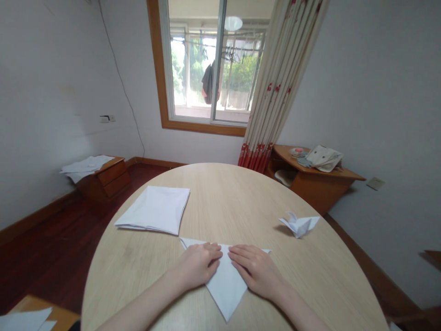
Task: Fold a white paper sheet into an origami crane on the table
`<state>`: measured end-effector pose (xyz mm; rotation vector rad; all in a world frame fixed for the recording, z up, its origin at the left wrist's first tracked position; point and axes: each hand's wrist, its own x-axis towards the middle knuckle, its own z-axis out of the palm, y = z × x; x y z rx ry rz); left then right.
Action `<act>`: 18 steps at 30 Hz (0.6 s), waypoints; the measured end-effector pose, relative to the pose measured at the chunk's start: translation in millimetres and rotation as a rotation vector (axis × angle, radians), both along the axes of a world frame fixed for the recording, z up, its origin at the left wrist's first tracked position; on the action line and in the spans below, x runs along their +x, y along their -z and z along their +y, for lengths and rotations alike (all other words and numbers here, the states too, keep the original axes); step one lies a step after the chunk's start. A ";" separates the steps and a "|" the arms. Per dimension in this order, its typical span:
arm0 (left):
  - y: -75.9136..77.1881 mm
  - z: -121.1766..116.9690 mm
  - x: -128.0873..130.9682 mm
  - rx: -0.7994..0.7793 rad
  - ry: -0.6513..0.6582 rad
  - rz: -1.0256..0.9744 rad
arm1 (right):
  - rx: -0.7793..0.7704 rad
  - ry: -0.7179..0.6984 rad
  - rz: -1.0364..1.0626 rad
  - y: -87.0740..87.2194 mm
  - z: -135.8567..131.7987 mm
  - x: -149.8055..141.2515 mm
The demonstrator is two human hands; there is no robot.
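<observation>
The left hand (198,265) and the right hand (255,271) are laid flat, palms down, on a folded sheet of white paper (225,282). Neither hand is clenched: the sheet is pressed rather than grasped, with the fingers extended and the fingertips brought close together near its middle. The sheet is folded into a triangle and is placed near the edge of the rounded wooden table (234,197) closest to the wearer. Its point is directed toward that edge, and its two other corners are left showing beyond the hands.

A folded square of white paper (153,210) is laid toward the far left of the table, its nearest corner almost touching the triangle. Toward the right edge, well apart from the hands, a small white origami bird (299,225) is set down. Beyond the table, loose white papers (86,168) are piled on a wooden drawer cabinet (110,181) on the left, and a bundle of folded paper or cloth (324,157) is placed on a wooden corner shelf (320,188) on the right. A red-patterned curtain (275,92) is hung beside a window (210,64).
</observation>
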<state>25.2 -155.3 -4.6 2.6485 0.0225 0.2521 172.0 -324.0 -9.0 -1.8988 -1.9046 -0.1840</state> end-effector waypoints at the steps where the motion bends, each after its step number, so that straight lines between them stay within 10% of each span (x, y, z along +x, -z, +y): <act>1: 1.8 0.3 0.9 0.015 0.008 0.002 | -0.004 0.014 -0.006 1.9 0.5 1.4; 18: 15.0 -3.0 6.4 0.233 -0.123 0.129 | -0.053 0.082 0.031 25.5 4.1 9.4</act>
